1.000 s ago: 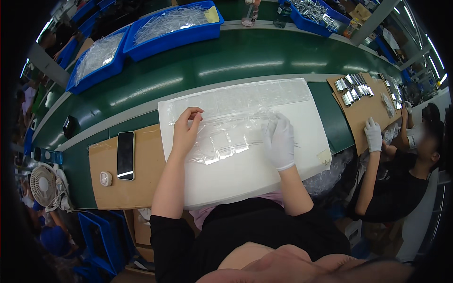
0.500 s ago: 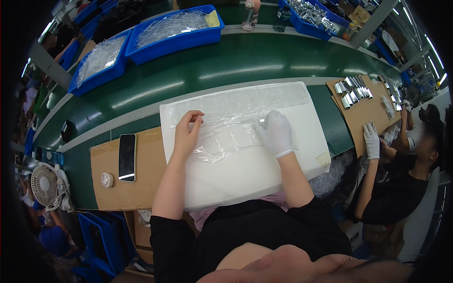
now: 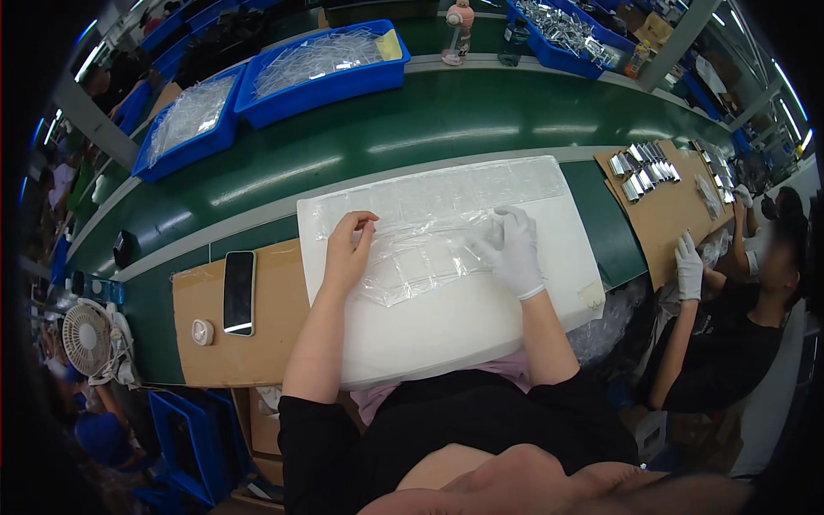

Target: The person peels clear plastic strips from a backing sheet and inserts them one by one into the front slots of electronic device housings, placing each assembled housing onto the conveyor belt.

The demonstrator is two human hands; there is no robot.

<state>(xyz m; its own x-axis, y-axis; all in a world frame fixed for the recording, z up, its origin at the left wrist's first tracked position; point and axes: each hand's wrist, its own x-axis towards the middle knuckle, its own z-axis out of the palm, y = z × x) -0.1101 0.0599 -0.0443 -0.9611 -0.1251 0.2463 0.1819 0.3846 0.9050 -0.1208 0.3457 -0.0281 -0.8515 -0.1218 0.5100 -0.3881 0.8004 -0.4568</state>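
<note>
A clear plastic blister sheet (image 3: 422, 255) lies on a white foam pad (image 3: 455, 318) in front of me. My left hand (image 3: 347, 249), bare, pinches the sheet's left edge between thumb and fingers. My right hand (image 3: 513, 249), in a white glove, grips the sheet's right part with curled fingers. More clear plastic sheets (image 3: 446, 193) are spread flat along the far side of the pad.
A phone (image 3: 239, 292) and a small round white object (image 3: 202, 331) lie on the cardboard mat (image 3: 215, 352) at left, with a small fan (image 3: 86, 330) beyond. Blue bins (image 3: 326, 73) sit behind the green conveyor (image 3: 412, 129). At right, a person's gloved hand (image 3: 689, 266) works by metal parts (image 3: 642, 167).
The clear sheet was lifted and bunched between both hands a second ago; it now lies lower and flatter on the pad. Both hands have moved slightly away from me.
</note>
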